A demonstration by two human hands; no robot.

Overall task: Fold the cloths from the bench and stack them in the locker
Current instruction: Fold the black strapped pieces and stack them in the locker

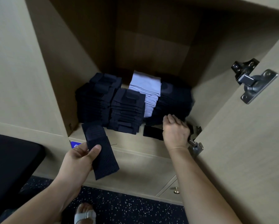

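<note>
1. A folded, rectangular navy mesh cloth (101, 152) is pinched in the left hand (80, 157).
2. A flat black cloth (152, 132) is covered by the right hand (176, 131); its grip cannot be told.
3. Beyond both hands, squared stacks (127, 110) are ranged on the smooth shelf (127, 141).

dark cloth stacks (127, 110): I count 4;
white cloth stack (145, 88): 1;
loose dark cloths (103, 157): 2;
hands (176, 133): 2;
door hinges (253, 80): 2;
knob (176, 190): 1

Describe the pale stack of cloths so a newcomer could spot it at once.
Inside the open locker, folded cloths stand in stacks on the shelf. The pale stack sits between the navy stacks and a dark pile at right. It alone is light-coloured.
</note>
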